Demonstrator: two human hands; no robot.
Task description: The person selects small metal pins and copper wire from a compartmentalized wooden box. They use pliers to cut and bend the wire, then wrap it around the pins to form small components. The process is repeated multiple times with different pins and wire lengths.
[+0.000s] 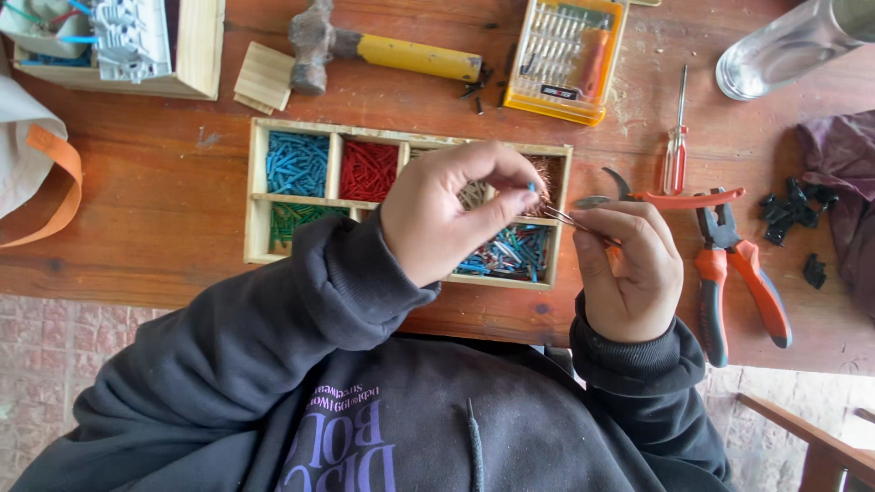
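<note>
Head view, looking straight down on a wooden table (pixel 164 200). Left hand (pixel 447 214) raised over a wooden compartment tray (pixel 258 191), thumb and forefinger pinched closed on a tiny blue sleeve piece (pixel 532 187), only its tip visible. Right hand (pixel 629 269) just beside, fingers curled shut around thin bare wire strands (pixel 563 217), the free ends pointing toward the blue piece, nearly touching it. Both things held in the air above the right end of the tray, not resting on anything.

Judging from the look: blue piece very light, small, smooth plastic, easy to slip out or drop; best pinched at its sides near the back end, leaving the opening free. Wire strands thin and springy, bending easily, likely to splay if gripped too far back; better held close behind the bare tips, with gentle pressure only.

In the tray: blue pieces (pixel 296 164), red pieces (pixel 369 170), green pieces (pixel 293 219), mixed coloured pieces (pixel 510 251) under the hands, copper-coloured scraps partly hidden. Around: hammer with yellow handle (pixel 383 50), yellow case of small bits (pixel 565 59), small red screwdriver (pixel 676 137), orange-handled pliers (pixel 738 273), an orange-handled cutter (pixel 665 196), black clips (pixel 793 210), clear glass (pixel 784 50).
</note>
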